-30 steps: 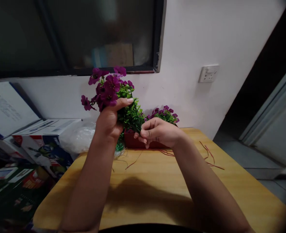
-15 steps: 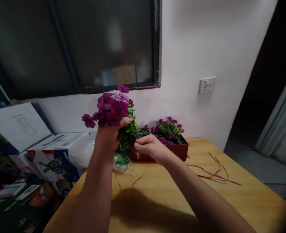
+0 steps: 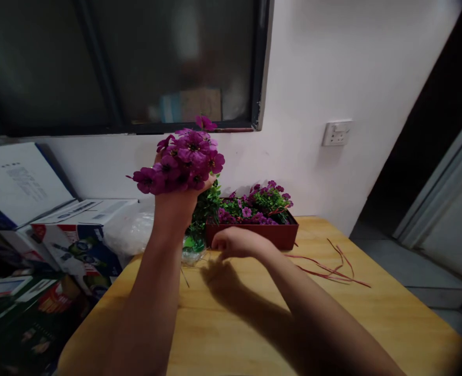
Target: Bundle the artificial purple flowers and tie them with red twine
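Note:
My left hand (image 3: 176, 209) is closed around a bunch of purple artificial flowers (image 3: 187, 156), blooms up and towards me, green leaves hanging on its right side. The fingers behind the blooms are mostly hidden. Lower down, in front of a dark red box (image 3: 272, 236), my right hand (image 3: 234, 243) is just above the table with its fingers curled together. Whatever it may pinch is too small to make out. More purple flowers with green leaves (image 3: 268, 203) fill the box. Thin reddish strips (image 3: 333, 274) lie loose on the table to the right.
The wooden table (image 3: 231, 334) stands against a white wall with a socket (image 3: 337, 133) and a dark-framed window (image 3: 260, 73). A clear plastic bag (image 3: 131, 230) and printed cartons (image 3: 78, 248) are at the left. Clear wrapping (image 3: 193, 250) sits beside the box.
The flower bunch has risen and its blooms have tipped more towards me. My right hand has come down away from the leaves. The whole view has shifted slightly.

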Available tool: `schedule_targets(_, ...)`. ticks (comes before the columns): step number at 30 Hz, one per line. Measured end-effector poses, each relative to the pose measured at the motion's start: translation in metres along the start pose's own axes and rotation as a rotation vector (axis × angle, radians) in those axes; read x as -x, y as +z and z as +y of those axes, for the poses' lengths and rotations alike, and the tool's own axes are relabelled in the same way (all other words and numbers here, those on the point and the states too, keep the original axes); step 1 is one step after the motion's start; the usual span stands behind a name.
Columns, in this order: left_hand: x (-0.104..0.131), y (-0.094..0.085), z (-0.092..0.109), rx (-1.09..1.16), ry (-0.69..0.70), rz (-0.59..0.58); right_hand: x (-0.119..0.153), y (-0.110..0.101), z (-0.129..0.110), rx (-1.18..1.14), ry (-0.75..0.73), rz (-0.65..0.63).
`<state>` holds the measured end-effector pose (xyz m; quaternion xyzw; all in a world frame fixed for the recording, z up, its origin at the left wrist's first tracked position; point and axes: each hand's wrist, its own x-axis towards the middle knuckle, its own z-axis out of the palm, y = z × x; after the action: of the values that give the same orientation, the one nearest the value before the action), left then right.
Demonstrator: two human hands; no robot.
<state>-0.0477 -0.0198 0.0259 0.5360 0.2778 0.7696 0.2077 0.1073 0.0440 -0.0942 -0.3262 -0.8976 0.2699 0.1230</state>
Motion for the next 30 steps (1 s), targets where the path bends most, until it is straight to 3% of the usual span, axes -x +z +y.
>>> schedule_targets(3, 0.001, 0.004, -0.003, -0.025, 0.015, -0.013, -0.022, 0.034, 0.012, 0.079, 0.068, -0.159)
schedule_targets(6, 0.000, 0.007, -0.003, 0.064, -0.069, 0.024, -0.032, 0.052, 0.020, 0.109, 0.107, -0.248)
schedule_targets(9, -0.002, 0.007, -0.002, 0.119, -0.146, 0.064, -0.032, 0.049, 0.022, 0.104, 0.110, -0.289)
schedule_targets(12, -0.004, 0.005, 0.000, 0.145, -0.199, 0.075, -0.023, 0.028, 0.017, 0.042, 0.060, -0.277)
schedule_targets(19, -0.003, 0.004, 0.000, 0.156, -0.290, 0.081, 0.035, -0.050, -0.002, -0.216, -0.151, -0.012)
schedule_targets(21, -0.002, 0.005, -0.004, 0.161, -0.285, 0.073, 0.052, -0.065, -0.004, -0.539, -0.264, 0.125)
schedule_targets(26, 0.003, 0.012, -0.012, 0.139, -0.269, -0.004, 0.064, -0.073, -0.008, -0.861, -0.290, 0.384)
schedule_targets(30, 0.006, 0.017, -0.014, 0.142, -0.289, -0.002, 0.057, -0.069, -0.017, -0.993, -0.288, 0.466)
